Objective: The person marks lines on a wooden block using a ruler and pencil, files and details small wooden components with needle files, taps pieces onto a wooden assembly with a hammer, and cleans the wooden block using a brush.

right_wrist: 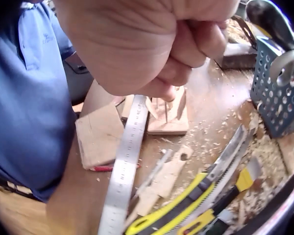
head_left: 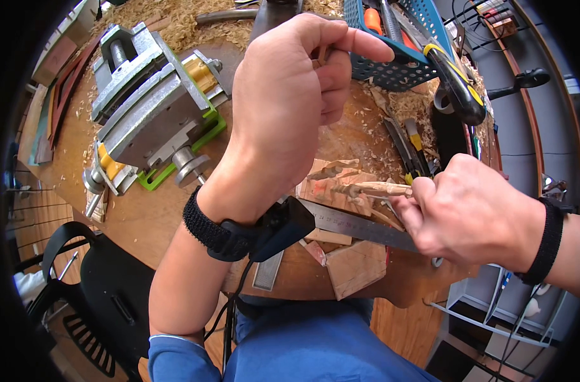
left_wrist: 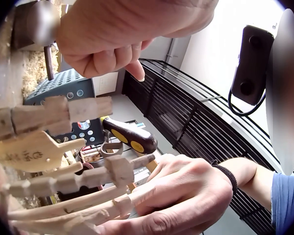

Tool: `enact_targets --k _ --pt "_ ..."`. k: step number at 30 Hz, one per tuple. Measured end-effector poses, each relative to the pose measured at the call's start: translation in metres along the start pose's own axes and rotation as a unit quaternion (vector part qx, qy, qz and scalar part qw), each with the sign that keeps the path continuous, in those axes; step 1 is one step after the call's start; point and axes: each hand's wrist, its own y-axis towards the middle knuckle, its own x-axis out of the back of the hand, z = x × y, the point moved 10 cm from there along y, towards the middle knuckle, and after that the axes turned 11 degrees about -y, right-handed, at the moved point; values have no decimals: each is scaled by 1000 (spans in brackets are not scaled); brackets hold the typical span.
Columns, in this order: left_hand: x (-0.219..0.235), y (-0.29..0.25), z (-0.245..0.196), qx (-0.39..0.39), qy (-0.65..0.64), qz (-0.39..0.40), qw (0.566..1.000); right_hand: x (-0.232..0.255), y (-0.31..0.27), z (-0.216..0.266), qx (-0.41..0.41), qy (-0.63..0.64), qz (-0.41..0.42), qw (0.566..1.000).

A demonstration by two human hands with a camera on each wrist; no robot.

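Observation:
Carved wooden sticks [head_left: 382,189] with notched, knobbly shapes rise from a small wooden board [head_left: 353,200] on the bench. My right hand [head_left: 471,210] pinches the end of one pale carved stick [left_wrist: 120,205] between thumb and curled fingers. In the right wrist view that hand [right_wrist: 142,44] hangs over the board and hides most of the sticks. My left hand [head_left: 286,89] is raised above the bench, its index finger stretched outward and the other fingers bent inward. Something brown shows in the gap by its index finger; I cannot tell whether it is held.
A metal vise [head_left: 153,95] stands left. A steel ruler [right_wrist: 125,166] lies beside the board, near a wooden block [right_wrist: 98,134]. A yellow-black folding saw [right_wrist: 186,196] and a yellow-handled cutter [right_wrist: 235,191] lie among shavings. A blue perforated basket [head_left: 391,70] holds tools at the back.

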Motion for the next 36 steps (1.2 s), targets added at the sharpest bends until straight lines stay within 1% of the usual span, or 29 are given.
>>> enact_targets --k 2,4,6,7,8,9,10,11,12,13,14,15,16,17,18,19,20,22,23,24,25,26,28,29,31,32,34,35,36 --pt "0 -1 -4 -5 4 -2 1000 -7 1 -4 -22 36 18 999" --pt "-1 0 -6 -11 3 3 1000 -19 -6 -23 -125 172 19 977" --pt "-1 0 -4 -5 -53 18 998 -16 -8 -19 -120 158 7 980" --pt "-3 0 -3 4 -103 37 994 -12 -8 -12 -88 92 4 992" --pt "3 1 -8 5 -103 37 994 -8 -8 -5 -57 25 -1 998" --pt "2 -1 -6 61 -160 76 982 -8 -8 3 -25 -45 8 999" --pt "-4 -4 -4 116 -215 114 963 -8 -9 1 -24 -45 8 999" --pt "-15 -5 -2 116 -215 113 963 -6 -10 3 -6 -57 5 998" --pt "-11 -3 0 62 -148 7 987 -6 -10 6 12 -67 2 998" --pt "2 -5 -5 5 -78 -100 992 -7 -9 7 13 -66 3 998" --pt "8 -5 -7 5 -79 -101 992 -6 -6 1 -22 -27 -4 999" --pt "7 -4 -6 36 -117 -52 991 -4 -5 -5 -57 11 -12 998" --pt "1 -4 -4 66 -155 -2 986 -4 -3 -5 -57 11 -12 998" --pt "2 -4 -4 65 -155 -1 986 -12 -3 -19 -119 123 13 985" --pt "2 -4 -4 61 -147 -2 987 -20 -4 -29 -179 232 37 955" --pt "2 -4 -4 57 -140 -1 989 -24 -6 -31 -217 256 62 940" --pt "3 -4 -5 53 -132 -1 990 -25 -7 -28 -217 255 63 940" --pt "3 -4 -5 47 -118 -4 992 -20 -9 -28 -231 245 26 941" --pt "4 -4 -5 43 -111 -5 993 -20 -10 -29 -230 245 27 942" --pt "4 -4 -5 39 -103 -8 994 -11 -6 -17 -149 144 17 978" --pt "4 -4 -5 36 -95 -9 995 -5 -4 -4 -67 42 5 997" --pt "4 -4 -4 33 -87 -10 996 -7 -5 -5 -67 43 5 997" --pt "4 -4 -5 25 -71 -12 997 -9 -5 4 3 -62 -2 998" --pt "4 -4 -5 21 -63 -15 998 -7 -3 3 5 -62 -2 998" --pt "4 -3 -5 16 -46 -17 999 -7 1 -7 -49 46 18 998" --pt "4 -3 -5 12 -38 -17 999 -6 2 -7 -50 46 19 998" --pt "3 -3 -6 2 -22 -16 1000 -17 -1 -26 -171 199 41 964" --pt "2 -2 -6 -3 -12 -15 1000 -19 -2 -30 -208 220 36 952" --pt "1 -2 -6 -6 -3 -10 1000 -23 -5 -26 -213 220 35 951"
